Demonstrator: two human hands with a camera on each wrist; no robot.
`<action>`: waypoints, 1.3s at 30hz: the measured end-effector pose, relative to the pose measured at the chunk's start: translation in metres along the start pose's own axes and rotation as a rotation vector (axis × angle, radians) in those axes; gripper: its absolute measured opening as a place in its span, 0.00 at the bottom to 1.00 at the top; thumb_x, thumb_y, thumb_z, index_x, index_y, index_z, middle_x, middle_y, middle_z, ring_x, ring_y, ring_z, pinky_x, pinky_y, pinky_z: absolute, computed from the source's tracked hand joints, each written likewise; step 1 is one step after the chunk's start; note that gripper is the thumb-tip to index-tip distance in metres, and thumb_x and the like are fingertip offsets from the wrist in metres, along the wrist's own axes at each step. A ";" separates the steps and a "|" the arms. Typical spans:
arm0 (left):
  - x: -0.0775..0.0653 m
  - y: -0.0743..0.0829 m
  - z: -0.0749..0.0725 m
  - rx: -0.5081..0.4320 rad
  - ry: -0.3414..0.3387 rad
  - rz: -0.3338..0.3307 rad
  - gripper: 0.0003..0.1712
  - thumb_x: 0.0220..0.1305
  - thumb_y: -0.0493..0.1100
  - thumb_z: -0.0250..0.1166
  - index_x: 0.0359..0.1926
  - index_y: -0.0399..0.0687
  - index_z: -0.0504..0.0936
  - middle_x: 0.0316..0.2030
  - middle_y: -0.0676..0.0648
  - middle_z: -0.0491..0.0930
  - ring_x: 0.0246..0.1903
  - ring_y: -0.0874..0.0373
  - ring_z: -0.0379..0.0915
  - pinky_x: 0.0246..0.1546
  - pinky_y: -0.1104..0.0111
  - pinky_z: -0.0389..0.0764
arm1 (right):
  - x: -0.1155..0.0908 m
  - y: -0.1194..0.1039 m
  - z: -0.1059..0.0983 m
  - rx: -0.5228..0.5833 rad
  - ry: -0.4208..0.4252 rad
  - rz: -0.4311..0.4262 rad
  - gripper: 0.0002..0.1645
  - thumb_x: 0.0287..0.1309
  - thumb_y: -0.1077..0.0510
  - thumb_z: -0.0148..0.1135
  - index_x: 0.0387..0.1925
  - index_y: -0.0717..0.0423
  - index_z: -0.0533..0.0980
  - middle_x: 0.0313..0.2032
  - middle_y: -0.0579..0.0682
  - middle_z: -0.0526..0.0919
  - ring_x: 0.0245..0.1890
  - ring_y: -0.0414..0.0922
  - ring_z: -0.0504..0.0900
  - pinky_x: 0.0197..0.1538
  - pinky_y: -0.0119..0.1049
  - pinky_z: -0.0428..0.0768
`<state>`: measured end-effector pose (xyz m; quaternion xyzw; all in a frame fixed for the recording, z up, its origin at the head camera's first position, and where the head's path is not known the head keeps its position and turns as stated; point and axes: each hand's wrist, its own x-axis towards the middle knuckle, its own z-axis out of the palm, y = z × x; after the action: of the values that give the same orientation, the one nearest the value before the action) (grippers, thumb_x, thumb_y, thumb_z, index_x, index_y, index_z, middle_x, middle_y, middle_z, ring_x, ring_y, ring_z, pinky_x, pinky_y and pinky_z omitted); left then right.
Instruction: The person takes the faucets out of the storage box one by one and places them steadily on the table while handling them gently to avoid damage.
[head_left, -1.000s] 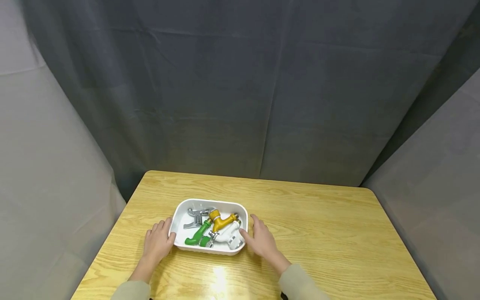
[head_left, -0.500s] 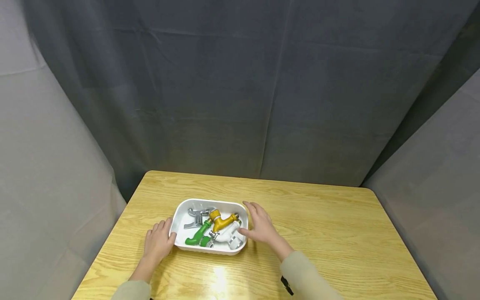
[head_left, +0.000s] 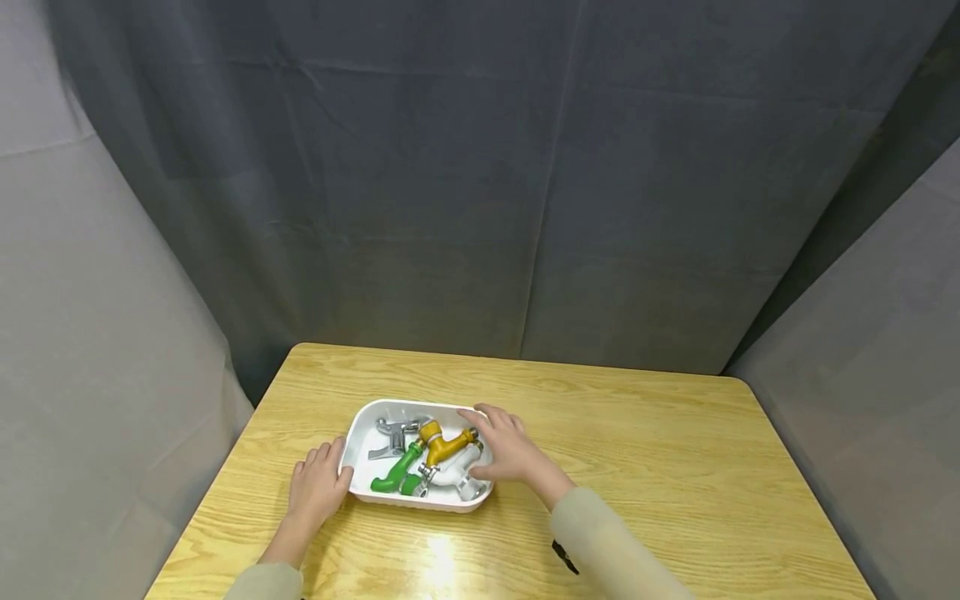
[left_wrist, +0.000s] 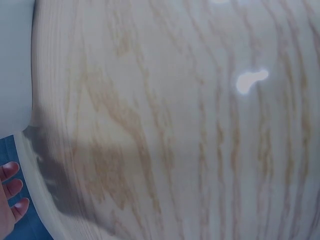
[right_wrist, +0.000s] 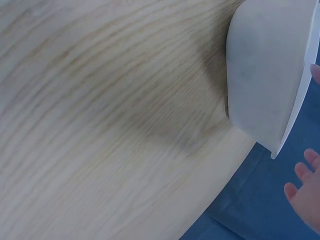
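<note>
A white tray (head_left: 408,502) holds several water taps: a chrome one (head_left: 397,440), a green one (head_left: 393,477), a yellow one (head_left: 444,448) and a white one (head_left: 450,477). At the tray's left end, my left hand (head_left: 315,485) rests against the rim with thumb and fingers loosely extended. My right hand (head_left: 510,454) spreads over the right end, its fingers and thumb reaching above the yellow and white taps without holding either. In the right wrist view, fingers (right_wrist: 305,172) show beyond the tray's side wall (right_wrist: 267,65). Only fingertips (left_wrist: 14,187) of the left hand appear in the left wrist view.
The tray stands on a wood-grain table (head_left: 637,475), left of its middle. A dark grey curtain (head_left: 450,183) hangs behind the table. Pale cloth walls, left (head_left: 97,375) and right (head_left: 862,358), enclose the sides.
My right hand has left the tray's right rim and moved up and left over the taps, fingers spread. The left hand and the tray have stayed nearly still.
</note>
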<state>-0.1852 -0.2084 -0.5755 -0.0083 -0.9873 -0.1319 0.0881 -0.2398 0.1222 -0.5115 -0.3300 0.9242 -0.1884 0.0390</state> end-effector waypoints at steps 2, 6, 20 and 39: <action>0.000 0.000 0.000 0.000 0.002 0.001 0.28 0.59 0.49 0.51 0.59 0.42 0.66 0.46 0.39 0.73 0.44 0.44 0.67 0.38 0.54 0.66 | 0.002 -0.001 -0.001 -0.034 -0.020 -0.027 0.58 0.38 0.42 0.71 0.69 0.42 0.50 0.66 0.57 0.55 0.64 0.56 0.55 0.60 0.59 0.54; -0.001 0.000 0.000 -0.001 0.005 0.002 0.28 0.59 0.49 0.51 0.59 0.42 0.66 0.46 0.39 0.73 0.44 0.44 0.67 0.38 0.53 0.66 | 0.006 -0.005 -0.003 -0.103 -0.087 -0.050 0.58 0.38 0.42 0.71 0.69 0.41 0.50 0.66 0.53 0.55 0.65 0.53 0.55 0.61 0.56 0.55; -0.001 0.000 -0.002 0.007 0.007 0.007 0.27 0.59 0.49 0.51 0.58 0.42 0.66 0.45 0.40 0.73 0.43 0.44 0.68 0.38 0.54 0.66 | 0.020 -0.016 0.004 -0.187 -0.236 -0.084 0.62 0.32 0.50 0.74 0.69 0.38 0.50 0.67 0.51 0.55 0.67 0.51 0.52 0.64 0.55 0.50; -0.002 0.003 -0.003 0.002 0.010 0.001 0.27 0.60 0.49 0.50 0.58 0.43 0.66 0.44 0.40 0.73 0.43 0.45 0.68 0.37 0.55 0.66 | 0.027 -0.031 0.006 -0.343 -0.406 -0.087 0.59 0.35 0.48 0.73 0.68 0.31 0.49 0.64 0.45 0.59 0.64 0.48 0.58 0.65 0.49 0.53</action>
<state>-0.1828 -0.2058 -0.5722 -0.0082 -0.9870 -0.1306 0.0932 -0.2409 0.0812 -0.5040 -0.4021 0.9008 0.0395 0.1588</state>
